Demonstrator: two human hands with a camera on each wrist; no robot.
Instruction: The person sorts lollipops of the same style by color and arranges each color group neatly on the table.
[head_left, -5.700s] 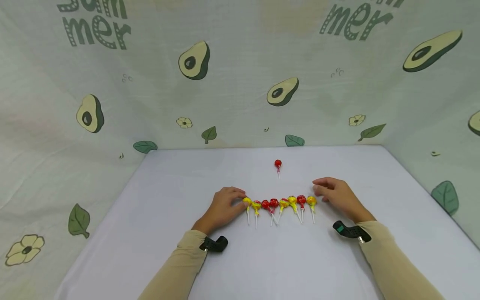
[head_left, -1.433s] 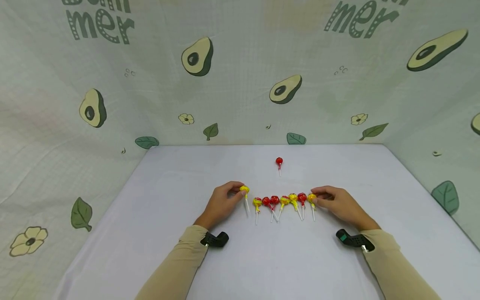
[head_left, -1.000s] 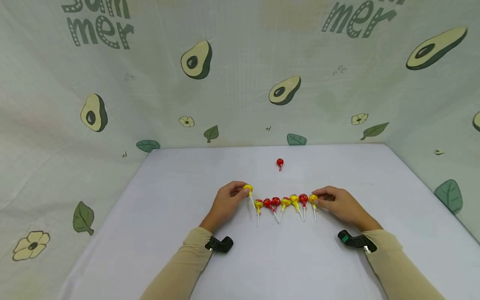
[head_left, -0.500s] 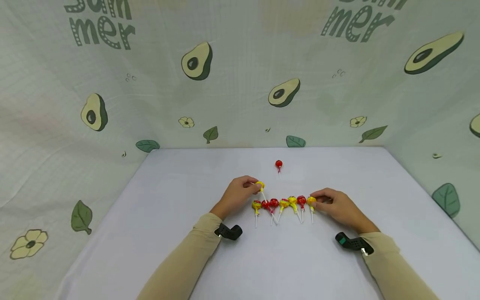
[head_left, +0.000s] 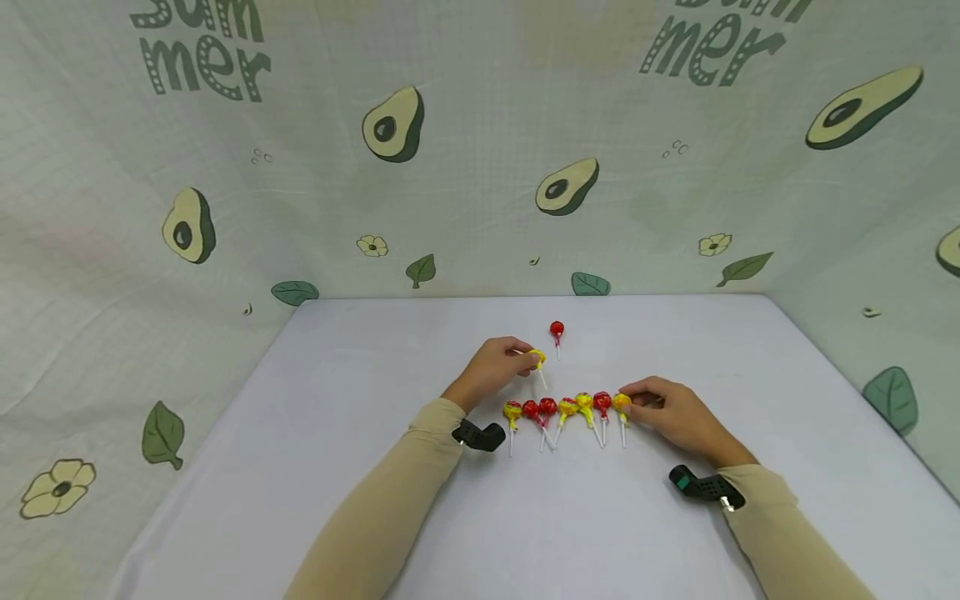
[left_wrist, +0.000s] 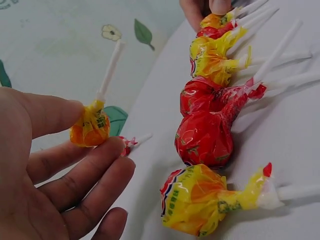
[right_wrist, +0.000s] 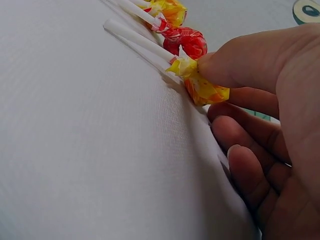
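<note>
My left hand (head_left: 495, 369) pinches a yellow lollipop (left_wrist: 91, 125) by its wrapped head between thumb and fingers, raised off the table behind the row. In the left wrist view its white stick points up. My right hand (head_left: 672, 417) pinches the yellow-orange lollipop (right_wrist: 205, 90) at the row's right end, which lies on the cloth. Between the hands runs a row of yellow and red lollipops, sticks toward me. A yellow one (left_wrist: 192, 200) forms the left end, beside two red lollipops (left_wrist: 202, 140) whose sticks cross.
A lone red lollipop (head_left: 557, 328) lies farther back on the white table (head_left: 375, 350), just beyond my left hand. Behind the table hangs a cloth (head_left: 465, 233) printed with avocados and leaves. Each wrist wears a black band (head_left: 480, 435).
The left hand has lifted the yellow lollipop from the row's left end and carried it right and away from me. The right hand has come to grip the lollipop at the right end.
</note>
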